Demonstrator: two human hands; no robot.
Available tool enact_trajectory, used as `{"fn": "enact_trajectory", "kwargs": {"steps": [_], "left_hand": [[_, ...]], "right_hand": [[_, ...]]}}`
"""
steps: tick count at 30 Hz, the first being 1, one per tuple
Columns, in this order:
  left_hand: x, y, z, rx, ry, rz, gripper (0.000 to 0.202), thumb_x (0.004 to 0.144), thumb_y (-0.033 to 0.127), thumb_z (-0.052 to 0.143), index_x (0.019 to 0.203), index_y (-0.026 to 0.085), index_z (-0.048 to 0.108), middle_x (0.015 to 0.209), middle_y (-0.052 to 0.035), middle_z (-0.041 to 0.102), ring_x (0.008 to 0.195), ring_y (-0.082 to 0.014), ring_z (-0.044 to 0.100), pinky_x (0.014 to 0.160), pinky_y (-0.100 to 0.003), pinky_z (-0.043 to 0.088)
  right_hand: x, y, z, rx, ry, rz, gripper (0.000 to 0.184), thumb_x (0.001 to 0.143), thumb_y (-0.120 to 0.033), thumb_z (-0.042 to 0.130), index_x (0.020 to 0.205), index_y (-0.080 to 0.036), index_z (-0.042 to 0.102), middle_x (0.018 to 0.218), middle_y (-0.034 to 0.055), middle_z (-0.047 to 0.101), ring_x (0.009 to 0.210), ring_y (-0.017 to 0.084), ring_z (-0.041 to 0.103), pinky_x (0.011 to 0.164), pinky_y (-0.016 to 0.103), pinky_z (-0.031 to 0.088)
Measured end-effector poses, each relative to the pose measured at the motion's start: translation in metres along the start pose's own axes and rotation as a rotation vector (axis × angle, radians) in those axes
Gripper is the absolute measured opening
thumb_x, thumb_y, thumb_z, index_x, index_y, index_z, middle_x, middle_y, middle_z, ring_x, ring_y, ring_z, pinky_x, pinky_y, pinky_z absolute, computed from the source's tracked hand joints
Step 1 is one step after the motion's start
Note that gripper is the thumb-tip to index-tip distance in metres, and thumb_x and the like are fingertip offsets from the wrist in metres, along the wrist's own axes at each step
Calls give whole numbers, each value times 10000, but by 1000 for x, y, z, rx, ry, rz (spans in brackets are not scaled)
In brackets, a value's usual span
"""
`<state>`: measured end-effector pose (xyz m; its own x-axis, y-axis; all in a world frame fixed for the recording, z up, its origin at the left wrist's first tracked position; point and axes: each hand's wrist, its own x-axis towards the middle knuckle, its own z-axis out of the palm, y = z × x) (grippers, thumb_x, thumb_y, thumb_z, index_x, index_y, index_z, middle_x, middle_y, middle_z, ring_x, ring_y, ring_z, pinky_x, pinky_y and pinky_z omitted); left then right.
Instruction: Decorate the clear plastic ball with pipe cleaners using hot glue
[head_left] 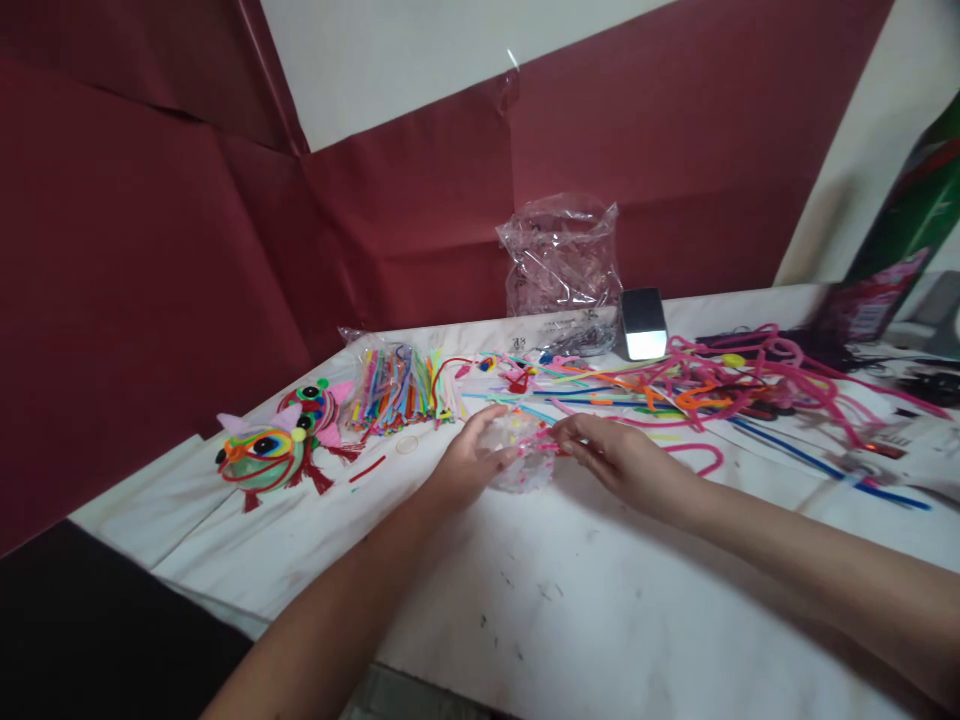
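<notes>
— Nearest the lens, two bare forearms cross a white table [600, 620], yes?

— Yes, and both reach to the middle of the head view. The left hand [471, 458] is curled round a clear ball [520, 462] that sits just above the table between the two hands. The right hand [611, 455] has its fingertips closed on a pink strand [546, 447] at the ball's right side.

— Any writing you can read?

— None. Dark print shows on the table below the bag, and there are markings on a green-and-pink carton [892, 260] at the right edge, but both are too blurred to read.

— Counts?

— Two round, many-coloured figures with big eyes lie at the left: a front figure [262, 455] and a rear figure [315, 402] just behind it. One silver box [643, 325] stands beside the bag. One blue strand [825, 465] lies to the right. The pink tangle [750, 375] past the right hand is too knotted to count.

— Containers?

— Two. A clear packet [390, 390] lies flat and holds a bundle of coloured sticks. A crumpled clear bag [561, 255] stands against the dark red paper [150, 250], and I cannot tell what is inside it.
</notes>
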<state>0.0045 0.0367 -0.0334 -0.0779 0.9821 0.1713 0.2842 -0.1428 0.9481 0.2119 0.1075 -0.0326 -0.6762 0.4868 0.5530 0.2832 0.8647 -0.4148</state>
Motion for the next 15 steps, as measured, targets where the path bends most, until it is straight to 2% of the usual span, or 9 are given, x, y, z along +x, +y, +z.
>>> {"fn": "enact_trajectory", "kwargs": {"steps": [5,10,15], "left_hand": [[2,-1,0,106,32,28,549,713,265,625,1239,202,482,1285,-93,510,1100,-250,536,819,-314,480],[1,-3,1,206,32,200,508,741,308,610,1221,184,497,1355,-108,458,1243,-261,432,923,-347,438],[2,-11,2,244,16,273,501,770,331,589,1240,195,486,1380,-108,438,1281,-255,402,968,-360,416]], "right_hand": [[-1,0,1,-5,-1,-23,179,909,-299,377,819,-222,512,762,51,643,652,171,611,605,297,488],[-2,-2,1,-39,15,-50,160,905,-267,380,816,-217,504,734,44,625,631,164,591,584,290,476],[-4,-3,1,-78,20,-44,167,914,-267,374,809,-218,495,705,33,610,597,155,574,559,279,466]]}}
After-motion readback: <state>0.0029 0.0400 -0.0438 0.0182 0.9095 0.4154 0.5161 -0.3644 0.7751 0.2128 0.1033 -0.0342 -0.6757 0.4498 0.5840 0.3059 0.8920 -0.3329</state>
